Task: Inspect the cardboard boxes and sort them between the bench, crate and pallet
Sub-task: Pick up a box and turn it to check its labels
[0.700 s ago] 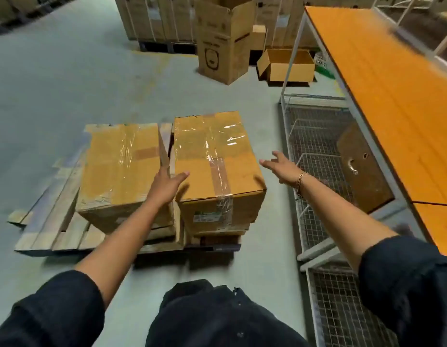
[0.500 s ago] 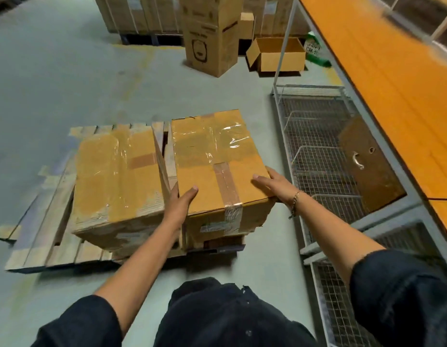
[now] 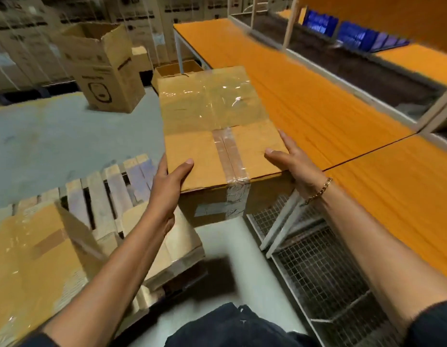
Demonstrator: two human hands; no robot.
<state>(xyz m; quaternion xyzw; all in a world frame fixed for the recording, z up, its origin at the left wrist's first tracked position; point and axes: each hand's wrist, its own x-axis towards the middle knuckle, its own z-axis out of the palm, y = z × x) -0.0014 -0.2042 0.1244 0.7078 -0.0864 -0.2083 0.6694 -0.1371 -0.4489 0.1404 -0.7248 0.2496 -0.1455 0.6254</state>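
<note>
Holding frame, box in mid-air. Orange table [image 3: 317,101] fills the right side. Wooden pallet [image 3: 110,194] lies on the floor at left, slats showing. Wire crate [image 3: 317,271] sits under the table, inside its white frame. Taped box [image 3: 217,126] is up between pallet and table, its right side overlapping the table edge in view (cannot tell if it touches). Second box [image 3: 29,259] rests on the pallet at lower left, wrapped in clear film. Left hand [image 3: 167,186] grips the near left corner, thumb on the lid, fingers hidden down the side. Right hand [image 3: 295,161] grips the near right corner, thumb on top, fingers along the side wall; chain bracelet [image 3: 320,190] on that wrist.

Risks, my read: both grips sit at the near end, so the far end is unsupported and could dip and pull the box out from under the thumbs. Glossy film and tape on the lid give poor friction. The bottom edge could clip the table rim if brought in low. Blur hides any box damage.
</note>
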